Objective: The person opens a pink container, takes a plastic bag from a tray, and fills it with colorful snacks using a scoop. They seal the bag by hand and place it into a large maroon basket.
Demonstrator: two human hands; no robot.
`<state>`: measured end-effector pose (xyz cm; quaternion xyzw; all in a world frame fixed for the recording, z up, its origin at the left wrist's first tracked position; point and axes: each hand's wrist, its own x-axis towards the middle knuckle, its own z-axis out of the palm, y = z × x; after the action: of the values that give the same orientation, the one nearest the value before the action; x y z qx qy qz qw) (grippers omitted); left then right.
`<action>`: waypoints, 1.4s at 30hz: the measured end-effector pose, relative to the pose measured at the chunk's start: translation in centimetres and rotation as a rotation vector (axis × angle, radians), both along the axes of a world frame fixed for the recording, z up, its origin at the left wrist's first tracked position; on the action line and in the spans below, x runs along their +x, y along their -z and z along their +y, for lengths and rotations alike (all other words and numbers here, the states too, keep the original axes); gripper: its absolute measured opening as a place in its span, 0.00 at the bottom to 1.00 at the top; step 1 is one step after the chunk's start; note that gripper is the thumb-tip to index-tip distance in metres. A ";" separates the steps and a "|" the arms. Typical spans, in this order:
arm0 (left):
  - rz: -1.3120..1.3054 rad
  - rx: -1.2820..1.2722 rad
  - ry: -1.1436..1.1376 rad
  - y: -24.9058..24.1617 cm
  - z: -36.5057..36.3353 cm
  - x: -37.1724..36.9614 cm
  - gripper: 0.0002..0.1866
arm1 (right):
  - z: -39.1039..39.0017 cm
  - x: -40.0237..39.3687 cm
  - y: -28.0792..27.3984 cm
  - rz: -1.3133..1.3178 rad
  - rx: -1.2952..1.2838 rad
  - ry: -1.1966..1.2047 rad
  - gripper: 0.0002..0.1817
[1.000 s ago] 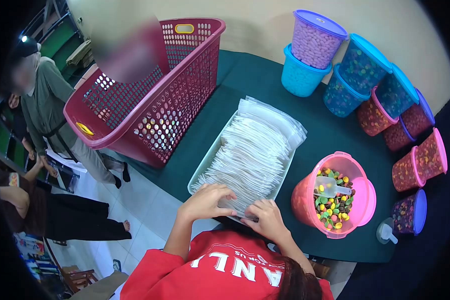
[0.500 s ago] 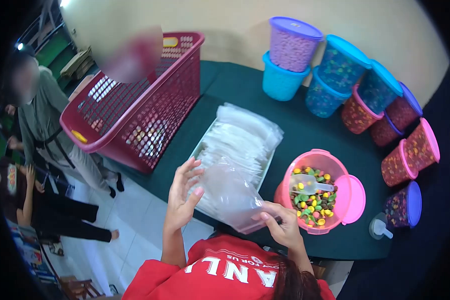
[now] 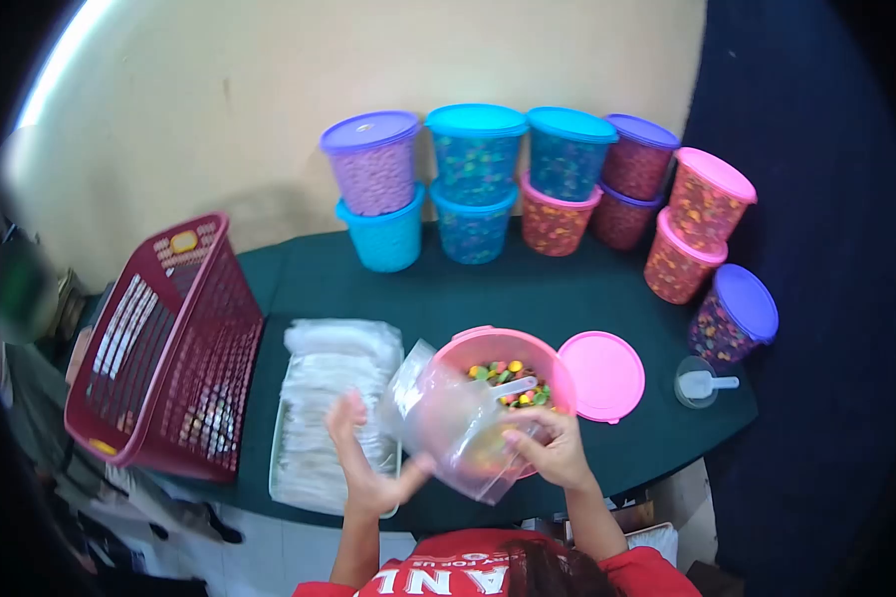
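Observation:
My right hand (image 3: 553,450) pinches the edge of a clear plastic bag (image 3: 433,413) between thumb and fingers. The bag hangs over the near left side of a pink tub (image 3: 550,360), hiding part of it. Inside the tub are small round candies (image 3: 483,372) in yellow, green, pink and brown, with a clear scoop (image 3: 516,387) lying on them. My left hand (image 3: 373,478) is open, slightly blurred, its thumb and fingers spread just left of the bag. Beneath and beyond that hand, a stack of clear bags (image 3: 334,388) fills a pale tray (image 3: 275,468).
A maroon plastic basket (image 3: 159,368) stands at the left. Lidded tubs of candy (image 3: 476,164) line the back and right, mostly stacked in pairs. A pink lid (image 3: 602,376) lies beside the open tub. Farther right sits a small cup with a white scoop (image 3: 702,383).
My view has swung toward the right. The bag in my right hand has shifted from over the tray to over the tub, and my left hand has spread wider apart from it.

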<state>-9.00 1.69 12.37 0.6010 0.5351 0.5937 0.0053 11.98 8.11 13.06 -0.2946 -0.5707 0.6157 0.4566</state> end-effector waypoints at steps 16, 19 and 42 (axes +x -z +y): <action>0.585 -0.241 0.604 -0.8 3.6 4.4 0.57 | -3.2 1.7 1.7 -0.017 0.012 0.008 0.10; 0.629 -0.199 0.625 -0.9 3.6 4.2 0.57 | -3.5 1.9 0.7 -0.111 -0.023 0.016 0.06; 0.402 -0.305 0.484 -1.9 0.0 3.3 0.37 | 0.2 0.2 1.0 -0.252 0.030 -0.258 0.14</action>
<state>-5.71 1.71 14.25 0.8076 0.4500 0.3583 0.1302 12.22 8.33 12.06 -0.2868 -0.6656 0.6187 0.3032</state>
